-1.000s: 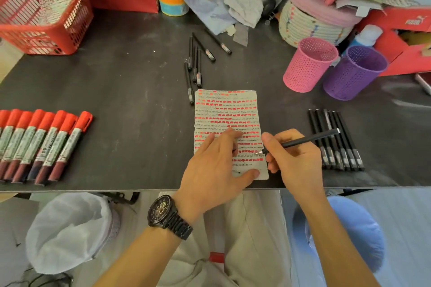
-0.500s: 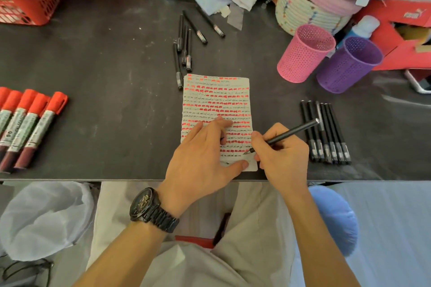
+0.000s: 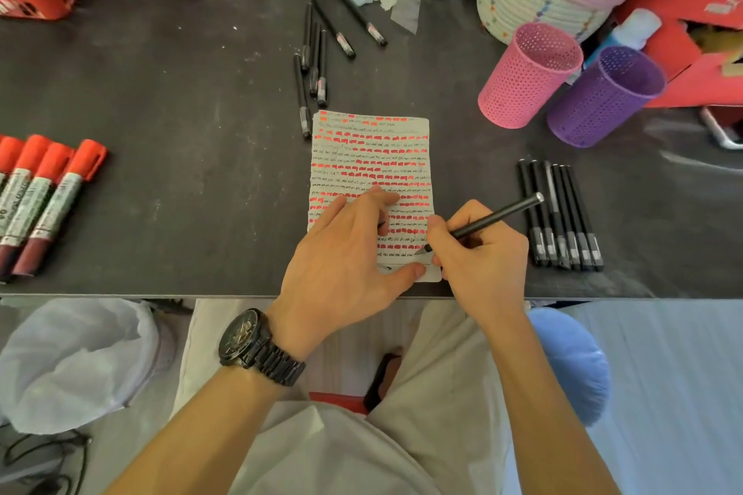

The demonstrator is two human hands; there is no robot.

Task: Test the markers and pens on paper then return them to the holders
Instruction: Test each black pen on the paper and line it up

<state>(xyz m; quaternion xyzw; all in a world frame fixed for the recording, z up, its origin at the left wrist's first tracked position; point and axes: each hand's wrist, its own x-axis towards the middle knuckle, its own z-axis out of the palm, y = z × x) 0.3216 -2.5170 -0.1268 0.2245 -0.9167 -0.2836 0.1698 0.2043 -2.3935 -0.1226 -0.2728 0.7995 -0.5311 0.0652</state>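
Pen tip on paper; holders lay up and right of you.

Your left hand (image 3: pixel 345 257) pressed flat on the paper (image 3: pixel 370 157), fingers loosely spread. Your right hand (image 3: pixel 478 253) pinched a black pen (image 3: pixel 494 217), tip touching the bottom lines, barrel slanting up-right over the row of pens (image 3: pixel 563 221). Pink holder (image 3: pixel 526 76) and purple holder (image 3: pixel 603 96) stood beyond, nearer your right hand.
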